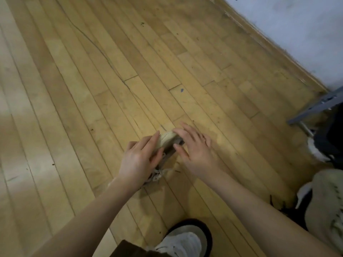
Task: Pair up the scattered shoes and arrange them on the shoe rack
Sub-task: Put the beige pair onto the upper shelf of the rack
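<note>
A beige lace-up shoe (167, 140) lies on the wooden floor in the middle of the view, mostly hidden under my hands; its pale toe and loose laces show. My left hand (139, 160) lies over its left side, fingers curled round the upper. My right hand (194, 147) hovers at its right side with fingers spread and straight, fingertips touching the toe. At the right edge stands the grey metal shoe rack (315, 108), of which only a corner shows.
A white wall and skirting run along the upper right. A cream lace-up shoe (326, 206) lies at the lower right, dark shoes (334, 138) sit by the rack, and my own foot in a white-and-black sneaker (185, 240) is at the bottom.
</note>
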Demonstrator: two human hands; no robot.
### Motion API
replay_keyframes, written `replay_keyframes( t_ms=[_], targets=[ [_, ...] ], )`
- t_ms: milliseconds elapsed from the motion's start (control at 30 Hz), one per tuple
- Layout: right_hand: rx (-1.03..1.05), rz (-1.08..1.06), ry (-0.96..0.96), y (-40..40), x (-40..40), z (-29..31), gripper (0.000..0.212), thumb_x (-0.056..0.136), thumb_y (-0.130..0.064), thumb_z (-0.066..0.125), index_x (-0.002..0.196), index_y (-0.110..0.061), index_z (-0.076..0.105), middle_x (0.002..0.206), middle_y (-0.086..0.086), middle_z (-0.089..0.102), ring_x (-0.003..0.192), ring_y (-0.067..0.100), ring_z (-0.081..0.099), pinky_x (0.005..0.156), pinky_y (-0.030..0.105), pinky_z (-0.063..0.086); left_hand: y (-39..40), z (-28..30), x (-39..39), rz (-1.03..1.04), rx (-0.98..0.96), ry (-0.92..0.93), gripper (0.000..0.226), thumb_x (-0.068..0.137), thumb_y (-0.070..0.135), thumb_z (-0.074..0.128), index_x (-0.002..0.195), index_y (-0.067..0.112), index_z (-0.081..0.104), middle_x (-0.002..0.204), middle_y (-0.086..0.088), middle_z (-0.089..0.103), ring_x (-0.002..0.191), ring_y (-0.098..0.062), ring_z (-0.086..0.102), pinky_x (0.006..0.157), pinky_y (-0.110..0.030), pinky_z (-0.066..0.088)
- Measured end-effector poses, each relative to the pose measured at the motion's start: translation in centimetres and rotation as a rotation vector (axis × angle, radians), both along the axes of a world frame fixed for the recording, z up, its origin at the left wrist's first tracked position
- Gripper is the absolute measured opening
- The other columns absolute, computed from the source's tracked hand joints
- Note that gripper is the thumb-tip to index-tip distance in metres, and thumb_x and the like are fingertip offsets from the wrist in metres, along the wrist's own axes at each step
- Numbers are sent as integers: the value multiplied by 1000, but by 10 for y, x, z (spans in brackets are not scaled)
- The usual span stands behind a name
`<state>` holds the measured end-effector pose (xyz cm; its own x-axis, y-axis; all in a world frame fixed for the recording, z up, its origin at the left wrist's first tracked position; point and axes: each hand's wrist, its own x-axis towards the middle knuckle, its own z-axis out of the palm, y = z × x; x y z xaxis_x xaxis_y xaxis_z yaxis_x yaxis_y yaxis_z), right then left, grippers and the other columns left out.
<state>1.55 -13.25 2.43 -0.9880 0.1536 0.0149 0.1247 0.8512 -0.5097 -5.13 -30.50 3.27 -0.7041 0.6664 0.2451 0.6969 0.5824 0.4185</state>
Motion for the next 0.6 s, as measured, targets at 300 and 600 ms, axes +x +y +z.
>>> replay_keyframes(
  t_ms=[300,600],
  targets=[
    [-40,-318,235,81,94,40,37,99,-28,40,135,-36,41,131,3,40,110,16,49,91,44,45,107,27,45,-266,247,24,37,93,25,48,119,2,59,111,-11,64,94,-18,58,72,-38,51],
    [88,-597,450,135,211,75,39,98,-17,42,136,-23,46,121,4,40,107,11,44,96,17,37,204,66,121,-625,364,-28,35,94,18,48,122,1,58,115,-16,59,98,-29,58,82,-37,50]
  ],
)
